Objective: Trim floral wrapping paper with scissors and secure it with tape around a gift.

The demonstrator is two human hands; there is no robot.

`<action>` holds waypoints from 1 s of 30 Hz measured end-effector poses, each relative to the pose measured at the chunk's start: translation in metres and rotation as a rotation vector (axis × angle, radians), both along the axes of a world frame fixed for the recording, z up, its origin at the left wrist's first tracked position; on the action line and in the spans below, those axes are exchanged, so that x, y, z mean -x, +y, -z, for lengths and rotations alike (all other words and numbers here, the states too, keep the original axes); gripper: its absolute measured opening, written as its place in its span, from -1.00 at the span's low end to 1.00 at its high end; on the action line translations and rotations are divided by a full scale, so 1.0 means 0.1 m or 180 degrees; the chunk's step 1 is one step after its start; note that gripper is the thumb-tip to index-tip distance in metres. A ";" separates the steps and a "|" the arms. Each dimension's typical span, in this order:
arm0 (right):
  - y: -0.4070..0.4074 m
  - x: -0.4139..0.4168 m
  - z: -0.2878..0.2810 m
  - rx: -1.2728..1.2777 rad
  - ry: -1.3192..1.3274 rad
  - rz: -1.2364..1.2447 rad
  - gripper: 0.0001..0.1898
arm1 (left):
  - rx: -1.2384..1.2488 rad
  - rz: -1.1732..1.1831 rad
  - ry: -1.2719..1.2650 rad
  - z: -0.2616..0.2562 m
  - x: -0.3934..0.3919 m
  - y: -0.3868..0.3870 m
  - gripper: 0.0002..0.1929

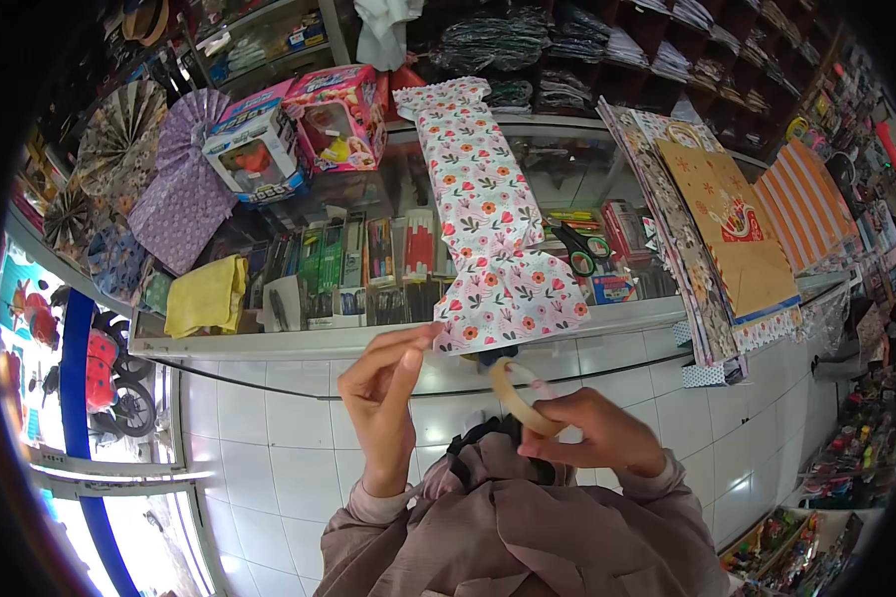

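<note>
My right hand (597,433) grips a roll of pale masking tape (509,395), held up in front of the glass counter's near edge. My left hand (384,395) is raised beside it, fingertips at the near left corner of a floral wrapping-paper piece (485,209). Whether those fingers hold the paper or a bit of tape, I cannot tell. White with red and orange flowers, the paper lies lengthwise across the counter, gathered in the middle and flared at its near end. Black-and-green scissors (581,250) rest just right of it.
Pens and stationery show through the glass counter (627,312). To the left are a folded yellow cloth (207,296), two toy boxes (257,153) and pleated paper fans (127,130). Paper gift bags (724,224) lean at the right. Tiled floor (299,455) lies below.
</note>
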State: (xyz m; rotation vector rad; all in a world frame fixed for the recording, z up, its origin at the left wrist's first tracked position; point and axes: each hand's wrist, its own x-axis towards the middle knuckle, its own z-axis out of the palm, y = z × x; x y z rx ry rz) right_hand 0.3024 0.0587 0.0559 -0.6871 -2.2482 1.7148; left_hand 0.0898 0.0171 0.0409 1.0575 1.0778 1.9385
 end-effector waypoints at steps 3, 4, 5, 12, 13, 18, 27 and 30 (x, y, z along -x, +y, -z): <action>0.12 -0.21 -0.06 -0.0997 0.0217 0.0128 -0.79 | -0.0022 -0.0092 -0.0284 0.14 -0.10 -0.06 -0.88; 0.15 -0.28 -0.08 -0.1430 0.0386 0.0156 -0.79 | -0.0034 -0.0109 -0.0224 0.19 -0.10 -0.08 -0.87; 0.21 -0.35 -0.10 -0.1434 0.0390 0.0171 -0.79 | -0.0037 -0.0094 -0.0217 0.23 -0.14 -0.10 -0.87; 0.45 -0.58 -0.46 -0.1226 -0.0587 0.0444 -0.82 | -0.0101 -0.0485 -0.0013 0.39 -0.39 -0.14 -0.82; 0.49 -0.59 -0.48 -0.1231 -0.0584 0.0435 -0.82 | -0.0106 -0.0494 -0.0013 0.38 -0.41 -0.13 -0.82; 0.74 -0.62 -0.44 -0.1539 -0.0180 0.0115 -0.78 | -0.0152 -0.1005 -0.0289 0.37 -0.47 -0.08 -0.81; 1.05 -0.72 -0.28 -0.1716 0.0676 0.0114 -0.75 | -0.0026 -0.1604 -0.0359 0.34 -0.66 -0.09 -0.84; 1.01 -0.70 -0.34 -0.1809 0.0286 0.0349 -0.78 | 0.0118 -0.1718 -0.0405 0.35 -0.68 -0.08 -0.84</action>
